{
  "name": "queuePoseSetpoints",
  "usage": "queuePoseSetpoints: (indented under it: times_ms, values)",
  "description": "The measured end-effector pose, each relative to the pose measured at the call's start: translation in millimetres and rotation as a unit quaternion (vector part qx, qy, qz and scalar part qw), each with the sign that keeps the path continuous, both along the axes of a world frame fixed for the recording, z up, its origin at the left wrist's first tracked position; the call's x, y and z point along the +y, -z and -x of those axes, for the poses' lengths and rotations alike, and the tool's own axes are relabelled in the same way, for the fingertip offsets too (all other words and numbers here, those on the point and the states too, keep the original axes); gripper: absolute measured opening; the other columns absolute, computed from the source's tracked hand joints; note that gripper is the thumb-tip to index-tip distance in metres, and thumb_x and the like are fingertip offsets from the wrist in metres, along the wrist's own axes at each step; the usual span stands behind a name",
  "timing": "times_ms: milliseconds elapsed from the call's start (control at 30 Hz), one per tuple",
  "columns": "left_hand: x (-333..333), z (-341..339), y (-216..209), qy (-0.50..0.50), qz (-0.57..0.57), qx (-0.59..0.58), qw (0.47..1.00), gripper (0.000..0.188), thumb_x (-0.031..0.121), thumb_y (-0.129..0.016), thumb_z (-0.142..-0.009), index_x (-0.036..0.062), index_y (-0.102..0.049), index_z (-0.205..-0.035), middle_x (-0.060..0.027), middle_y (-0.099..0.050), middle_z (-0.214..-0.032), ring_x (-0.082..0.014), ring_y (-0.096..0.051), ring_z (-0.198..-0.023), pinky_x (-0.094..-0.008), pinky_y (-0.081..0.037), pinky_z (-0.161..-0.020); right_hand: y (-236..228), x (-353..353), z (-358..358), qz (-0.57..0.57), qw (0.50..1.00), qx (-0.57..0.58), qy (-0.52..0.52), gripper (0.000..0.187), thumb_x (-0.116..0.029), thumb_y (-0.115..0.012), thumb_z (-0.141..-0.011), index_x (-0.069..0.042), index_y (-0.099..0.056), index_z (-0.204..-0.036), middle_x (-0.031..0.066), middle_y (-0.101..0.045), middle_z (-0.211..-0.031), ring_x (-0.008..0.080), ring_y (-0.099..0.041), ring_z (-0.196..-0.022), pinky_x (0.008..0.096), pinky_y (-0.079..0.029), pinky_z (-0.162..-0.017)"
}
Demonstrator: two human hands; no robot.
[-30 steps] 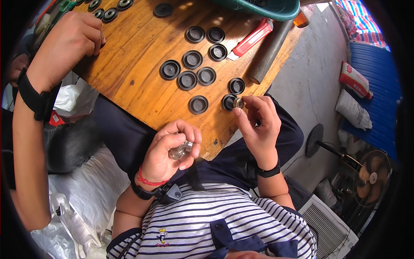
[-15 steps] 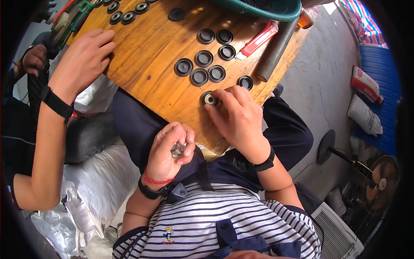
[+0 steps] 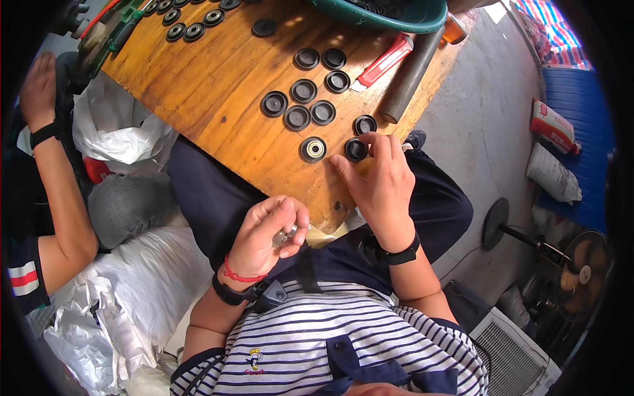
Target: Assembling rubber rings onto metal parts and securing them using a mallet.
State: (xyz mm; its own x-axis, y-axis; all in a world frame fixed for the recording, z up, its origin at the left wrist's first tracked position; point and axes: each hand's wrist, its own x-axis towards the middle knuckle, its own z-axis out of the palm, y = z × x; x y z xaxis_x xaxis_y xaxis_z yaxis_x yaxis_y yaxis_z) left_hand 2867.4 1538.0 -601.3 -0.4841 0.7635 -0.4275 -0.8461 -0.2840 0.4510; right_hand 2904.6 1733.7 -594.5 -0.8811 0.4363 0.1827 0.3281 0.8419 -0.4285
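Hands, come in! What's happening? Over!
Left hand curled around shiny metal pieces. Right hand open by black cap. Metal ring sits in neighbouring cap. Red cutter lies clear.

A varnished wooden tabletop [image 3: 221, 92], its grain and a few dark knots showing, carries many small round parts. Seven black caps [image 3: 297, 118] cluster near its middle; nearer the front corner sits a cap holding a metal bearing [image 3: 314, 149], with two plain caps [image 3: 364, 125] to its right. More bearing-fitted caps [image 3: 194, 32] crowd the far left. A red utility knife [image 3: 386, 62] lies beside a dark rod [image 3: 409, 82], below a green basin [image 3: 413, 25].
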Motion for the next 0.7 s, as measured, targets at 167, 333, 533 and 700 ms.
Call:
queuePoseSetpoints:
  times_ms: [167, 333, 533, 700]
  values:
    - [8.9, -0.9, -9.2, 0.086, 0.052, 0.015, 0.995, 0.033, 0.028, -0.050, -0.102, -0.0009, -0.061, -0.113, -0.0051, -0.059, -0.095, -0.0051, -0.052, -0.069, -0.0154, -0.037, -0.049, 7.6, 10.9, -15.7, 0.011, 1.000, 0.020, -0.003, 0.037, -0.024, -0.081, -0.071, -0.005, -0.060, -0.095, 0.0088, -0.055, -0.085, 0.0264, -0.060, -0.075, 0.0355, -0.049, -0.061]
    - [17.8, 1.8, -7.8, 0.140, 0.084, 0.040, 0.986, 0.043, 0.032, -0.052, -0.101, -0.0032, -0.054, -0.125, -0.0048, -0.059, -0.092, -0.0043, -0.051, -0.069, -0.0159, -0.035, -0.048, -26.1, 30.4, -23.9, 0.289, 0.929, -0.019, -0.231, 0.037, -0.010, -0.077, -0.071, -0.004, -0.060, -0.104, 0.0086, -0.058, -0.090, 0.0204, -0.062, -0.077, 0.0297, -0.050, -0.066]
    - [14.9, 7.5, -11.9, 0.227, 0.074, 0.051, 0.970, 0.031, 0.025, -0.058, -0.098, -0.0006, -0.058, -0.116, -0.0007, -0.056, -0.082, -0.0032, -0.050, -0.065, -0.0157, -0.033, -0.046, -56.3, 45.8, 2.2, 0.333, 0.836, -0.063, -0.432, 0.043, -0.017, -0.076, -0.075, 0.000, -0.059, -0.111, 0.0122, -0.059, -0.095, 0.0273, -0.062, -0.089, 0.0363, -0.051, -0.078]
    - [12.7, 9.1, -12.7, 0.061, 0.030, -0.076, 0.995, 0.031, 0.016, -0.053, -0.099, -0.0063, -0.053, -0.121, -0.0059, -0.057, -0.083, -0.0075, -0.050, -0.063, -0.0186, -0.034, -0.045, -28.3, 99.5, 73.0, -0.264, 0.921, -0.068, -0.277, 0.040, -0.004, -0.066, -0.073, -0.003, -0.061, -0.113, 0.0124, -0.062, -0.107, 0.0281, -0.060, -0.099, 0.0357, -0.047, -0.088]
